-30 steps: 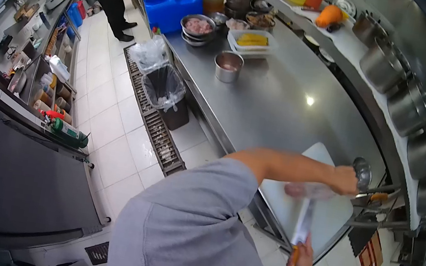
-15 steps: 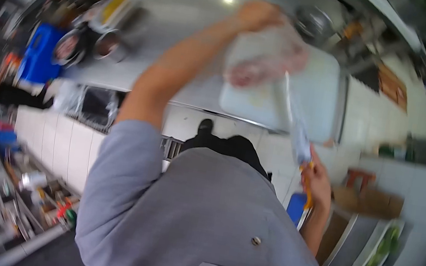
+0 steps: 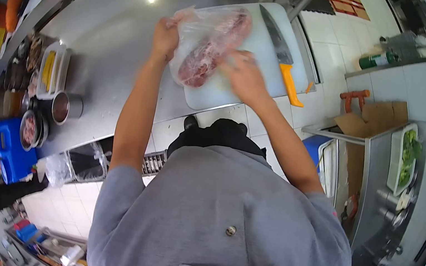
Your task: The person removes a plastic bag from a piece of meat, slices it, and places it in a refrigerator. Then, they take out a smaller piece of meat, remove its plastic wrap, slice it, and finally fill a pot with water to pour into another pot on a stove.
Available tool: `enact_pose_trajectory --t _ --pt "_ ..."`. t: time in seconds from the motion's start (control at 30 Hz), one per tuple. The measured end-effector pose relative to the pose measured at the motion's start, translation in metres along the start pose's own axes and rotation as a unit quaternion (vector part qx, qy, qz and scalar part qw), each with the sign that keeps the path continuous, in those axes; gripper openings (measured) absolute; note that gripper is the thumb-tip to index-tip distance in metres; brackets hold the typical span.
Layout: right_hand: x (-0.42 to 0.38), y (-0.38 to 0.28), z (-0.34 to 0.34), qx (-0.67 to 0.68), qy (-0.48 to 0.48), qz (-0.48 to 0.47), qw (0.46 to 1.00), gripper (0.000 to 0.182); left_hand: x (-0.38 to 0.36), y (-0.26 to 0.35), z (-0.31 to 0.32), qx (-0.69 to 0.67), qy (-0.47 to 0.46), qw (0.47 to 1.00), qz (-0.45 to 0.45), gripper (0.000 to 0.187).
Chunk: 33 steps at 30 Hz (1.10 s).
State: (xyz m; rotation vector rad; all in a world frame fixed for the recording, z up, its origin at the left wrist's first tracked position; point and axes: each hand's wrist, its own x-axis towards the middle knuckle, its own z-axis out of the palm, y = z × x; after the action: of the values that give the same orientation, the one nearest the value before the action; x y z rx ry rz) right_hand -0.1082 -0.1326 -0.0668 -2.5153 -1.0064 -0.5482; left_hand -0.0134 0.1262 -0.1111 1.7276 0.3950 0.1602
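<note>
Gone from the right hand (image 3: 245,77), the knife (image 3: 282,51) now lies on the cutting board (image 3: 263,51). Left hand (image 3: 165,40) clamps the clear bag (image 3: 199,29) by its edge; the meat (image 3: 202,61) inside lies over the board, between both hands. Right fingers blur beside it, contact unclear. A plastic tub (image 3: 60,73) holds yellow food; a bowl (image 3: 29,130), pink meat.

Knife handle (image 3: 291,84) orange — cutting board (image 3: 262,73) white, meat (image 3: 214,49) red-pink, shirt (image 3: 201,204) plain grey, jug (image 3: 16,151) solid blue.
</note>
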Motion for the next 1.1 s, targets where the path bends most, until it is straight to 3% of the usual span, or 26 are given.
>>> enact_pose_trajectory --t 0.03,0.1,0.13,0.17,0.2,0.27,0.3,0.33,0.37,0.4,0.5,0.57,0.67,0.7,0.73,0.77,0.83,0.9,0.97,1.0,1.03,1.1 --pt "0.013 -0.003 0.001 0.003 -0.019 -0.066 0.998 0.026 0.010 -0.011 0.006 -0.035 0.037 0.996 0.070 0.019" --pt "0.022 -0.002 0.016 -0.004 -0.051 -0.150 0.987 0.020 0.001 0.011 -0.008 0.190 0.018 0.948 0.257 0.023" --pt "0.015 0.008 0.032 -0.025 -0.064 -0.163 0.984 0.016 0.019 -0.019 -0.018 0.374 0.075 0.839 0.388 0.027" --pt "0.007 0.010 0.046 -0.013 -0.112 -0.127 0.985 0.012 0.003 0.016 -0.027 0.315 -0.024 0.892 0.324 0.038" --pt "0.001 0.019 0.068 0.060 -0.061 -0.130 0.988 0.011 -0.011 0.039 -0.028 0.394 -0.030 0.835 0.383 0.046" --pt "-0.007 0.018 0.083 0.118 -0.001 -0.133 0.984 0.011 0.012 0.028 -0.037 0.346 -0.113 0.814 0.453 0.045" --pt "-0.008 0.005 0.079 0.121 -0.106 -0.015 0.987 0.010 0.023 0.012 -0.040 0.319 -0.106 0.851 0.404 0.044" --pt "-0.014 0.006 0.075 0.034 -0.001 -0.124 0.992 0.010 0.017 0.020 -0.038 0.329 -0.103 0.888 0.304 0.043" --pt "-0.017 0.004 0.070 -0.013 0.018 -0.159 0.987 0.009 0.035 0.001 -0.041 0.351 -0.097 0.847 0.386 0.041" --pt "-0.018 -0.005 0.068 -0.017 0.011 -0.139 0.990 0.009 0.032 0.014 -0.038 0.423 -0.082 0.841 0.328 0.034" --pt "-0.019 -0.016 0.073 -0.035 0.005 -0.110 0.993 0.009 0.065 -0.004 -0.042 0.488 -0.073 0.813 0.309 0.027" --pt "-0.024 -0.016 0.073 -0.057 0.002 -0.093 0.994 0.009 0.087 -0.023 -0.037 0.464 -0.068 0.821 0.326 0.025" --pt "-0.030 -0.021 0.072 -0.075 0.011 -0.062 0.995 0.010 0.097 -0.033 -0.040 0.472 -0.092 0.830 0.282 0.031" --pt "-0.034 -0.024 0.070 -0.065 -0.037 0.010 0.997 0.011 0.086 -0.028 -0.043 0.465 -0.112 0.831 0.285 0.036" --pt "-0.034 -0.024 0.068 -0.056 -0.080 0.088 0.991 0.012 0.065 -0.015 -0.045 0.412 -0.122 0.870 0.241 0.043" --pt "-0.032 -0.024 0.065 -0.068 -0.079 0.099 0.990 0.012 0.038 -0.005 -0.050 0.360 -0.139 0.902 0.195 0.049" --pt "-0.019 -0.034 0.061 0.000 -0.025 0.209 0.978 0.015 -0.023 0.008 -0.059 0.055 -0.199 0.974 0.091 0.053" --pt "-0.002 -0.044 0.071 0.030 0.013 0.256 0.966 0.016 -0.056 0.002 -0.066 -0.091 -0.219 0.970 -0.063 0.059" --pt "0.016 -0.057 0.076 0.124 -0.045 0.356 0.925 0.017 -0.049 -0.017 -0.072 -0.055 -0.189 0.979 -0.047 0.057" --pt "0.022 -0.070 0.061 0.159 0.018 0.342 0.926 0.020 -0.045 -0.034 -0.072 -0.021 -0.161 0.986 -0.034 0.055" --pt "0.027 -0.068 0.073 0.154 0.015 0.338 0.928 0.020 -0.041 -0.050 -0.069 0.014 -0.134 0.991 -0.021 0.054" --pt "0.037 -0.064 0.095 0.340 -0.070 0.441 0.828 0.029 -0.041 -0.066 -0.058 0.076 -0.079 0.994 0.001 0.050"
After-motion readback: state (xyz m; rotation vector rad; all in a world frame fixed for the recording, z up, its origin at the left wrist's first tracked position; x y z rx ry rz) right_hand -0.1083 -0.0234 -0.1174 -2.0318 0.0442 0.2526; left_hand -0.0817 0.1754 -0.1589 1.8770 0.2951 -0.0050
